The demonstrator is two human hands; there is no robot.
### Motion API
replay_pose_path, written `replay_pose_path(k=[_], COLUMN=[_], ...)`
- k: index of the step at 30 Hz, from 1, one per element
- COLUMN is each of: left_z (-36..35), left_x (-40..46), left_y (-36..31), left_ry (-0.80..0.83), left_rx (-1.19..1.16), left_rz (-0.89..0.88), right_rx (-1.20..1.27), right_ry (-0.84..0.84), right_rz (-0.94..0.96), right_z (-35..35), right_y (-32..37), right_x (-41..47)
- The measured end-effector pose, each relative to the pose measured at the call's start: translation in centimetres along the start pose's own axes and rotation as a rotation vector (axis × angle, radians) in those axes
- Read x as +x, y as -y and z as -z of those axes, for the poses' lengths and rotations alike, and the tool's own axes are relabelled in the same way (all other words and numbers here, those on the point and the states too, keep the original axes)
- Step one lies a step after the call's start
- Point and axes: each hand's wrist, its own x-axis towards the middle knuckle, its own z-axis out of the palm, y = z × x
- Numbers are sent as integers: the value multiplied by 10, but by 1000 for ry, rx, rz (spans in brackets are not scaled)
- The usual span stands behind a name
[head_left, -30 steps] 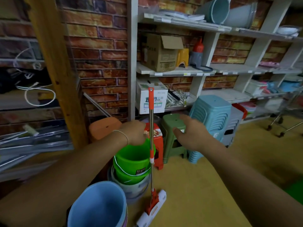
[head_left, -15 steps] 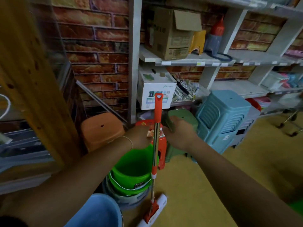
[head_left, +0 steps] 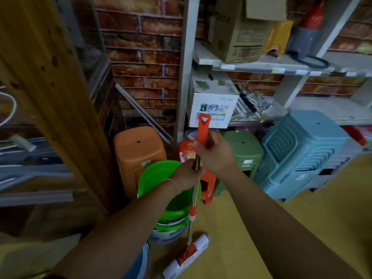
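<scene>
My right hand (head_left: pixel 215 153) is curled round the orange plastic grip at the top of the steel-shafted flat mop (head_left: pixel 194 196). Just below it, my left hand (head_left: pixel 188 175) is wrapped round the bare metal shaft. The mop stands nearly upright, with its white head resting on the yellow floor (head_left: pixel 261 218). Close behind the shaft I see a bright green plastic bucket (head_left: pixel 159 178), nested in a stack of other buckets. Beyond stand an orange plastic stool (head_left: pixel 138 152), a small red stool (head_left: pixel 185 149), a green stool (head_left: pixel 244 150) and stacked light blue stools (head_left: pixel 302 154), below white shelving (head_left: pixel 261 66).
</scene>
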Motion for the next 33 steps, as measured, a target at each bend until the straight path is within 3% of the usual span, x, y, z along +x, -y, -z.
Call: replay_pose_path(k=[7,11,18,26,33], left_z=[-52,-94,-153,-163,-137], left_x=[-31,-57,-87,-147,-199], left_y=[1,-2,12,-15,-24], left_ry=[-82,-120,-206,-286,-330], left_rx=[-3,20,-36,24,13], left_rz=[72,122,176,222,206], right_rx=[65,200,425,401,493], right_ry=[29,177,285,388,463], right_rz=[142,208,228,310,343], right_z=[18,42,62,74,80], right_y=[-50,-77,-122,-111,-61], right_x=[-27,-51,-95,-140,-172])
